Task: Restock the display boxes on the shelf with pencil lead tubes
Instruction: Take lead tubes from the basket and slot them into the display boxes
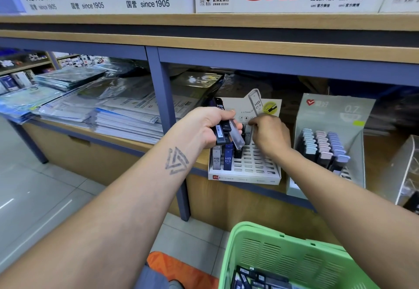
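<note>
Several lead tubes (226, 131) within both hands (209, 125)

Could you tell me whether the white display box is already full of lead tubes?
No, the white display box shows many empty slots, with only a few tubes standing at its left.

left forearm (127, 198): bare, no sleeve | marking: dark tattoo (176, 161) of nested, interlocking triangles near wrist | right forearm (335, 188): bare, unmarked | both wrists unadorned
</note>
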`<state>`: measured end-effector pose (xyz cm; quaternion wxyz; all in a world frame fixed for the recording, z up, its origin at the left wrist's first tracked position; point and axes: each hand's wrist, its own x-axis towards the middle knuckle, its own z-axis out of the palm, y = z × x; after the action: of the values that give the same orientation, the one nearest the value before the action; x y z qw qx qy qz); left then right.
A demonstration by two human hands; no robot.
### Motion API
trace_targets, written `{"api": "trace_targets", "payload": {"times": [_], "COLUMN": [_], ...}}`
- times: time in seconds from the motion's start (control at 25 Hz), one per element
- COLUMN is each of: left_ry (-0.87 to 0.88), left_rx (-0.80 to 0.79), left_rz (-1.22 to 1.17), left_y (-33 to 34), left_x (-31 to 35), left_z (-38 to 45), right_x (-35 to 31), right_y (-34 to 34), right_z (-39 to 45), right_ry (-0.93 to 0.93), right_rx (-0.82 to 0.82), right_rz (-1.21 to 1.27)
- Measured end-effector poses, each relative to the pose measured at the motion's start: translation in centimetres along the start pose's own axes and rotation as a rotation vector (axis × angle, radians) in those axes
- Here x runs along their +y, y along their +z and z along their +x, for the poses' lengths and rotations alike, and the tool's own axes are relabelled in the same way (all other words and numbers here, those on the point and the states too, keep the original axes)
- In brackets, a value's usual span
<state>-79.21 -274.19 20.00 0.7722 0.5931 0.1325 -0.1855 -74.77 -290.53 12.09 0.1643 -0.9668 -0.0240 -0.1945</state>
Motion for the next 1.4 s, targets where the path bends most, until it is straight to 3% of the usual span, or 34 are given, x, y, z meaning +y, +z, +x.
{"api": "trace_targets", "payload": {"times": [0.04, 0.12, 0.2, 0.24, 0.36, 0.56, 0.68, 1.0, 1.24, 1.4], "left_ry": [-0.001, 0.004, 0.008, 0.009, 0.028, 0.051, 0.061, 0.178, 0.197, 0.111], "left_rx": [-0.007, -0.017, -0.023, -0.024, -0.031, -0.004, 0.043, -0.012, -0.068, -0.018], "left_rz": [-0.003, -0.004, -0.001, -0.008, -0.041, -0.056, 0.025, 0.198, 0.264, 0.158], "left_y": [0.1, 0.3, 0.6, 0.8, 1.5, 1.6, 1.3, 1.8, 1.7, 1.4], "left_x": [-0.1, -0.3, -0.6, -0.7, -1.1, -1.2, -1.3, -1.3, -1.5, -1.0], "left_z": [0.0, 0.3, 0.4, 0.4, 0.4, 0.8, 1.1, 0.2, 0.3, 0.8], "right_x": [-0.2, -1.1, -1.5, -1.6, -1.4, 0.0, 0.4, 0.2, -0.2, 0.1], "right_y": [-0.4, -2.0, -4.6, -6.0, -7.8, -7.4, -7.5, -7.5, -8.4, -7.1], "right_z": [-0.1, -0.6, -2.1, -3.1, -5.4, -6.1, -6.3, -6.2, -3.6, -0.9], "right_ry": [0.043, 0.198, 0.307, 0.292, 0.214, 0.32, 0.319, 0.243, 0.117, 0.096], "right_rx": [0.0, -0.052, -0.278, -0.421, -0.625, -0.556, -0.529, -0.513, -0.249, -0.072], "right_rz": [0.122, 0.598, 1.04, 1.104, 1.063, 1.271, 1.257, 1.139, 1.007, 0.81]}}
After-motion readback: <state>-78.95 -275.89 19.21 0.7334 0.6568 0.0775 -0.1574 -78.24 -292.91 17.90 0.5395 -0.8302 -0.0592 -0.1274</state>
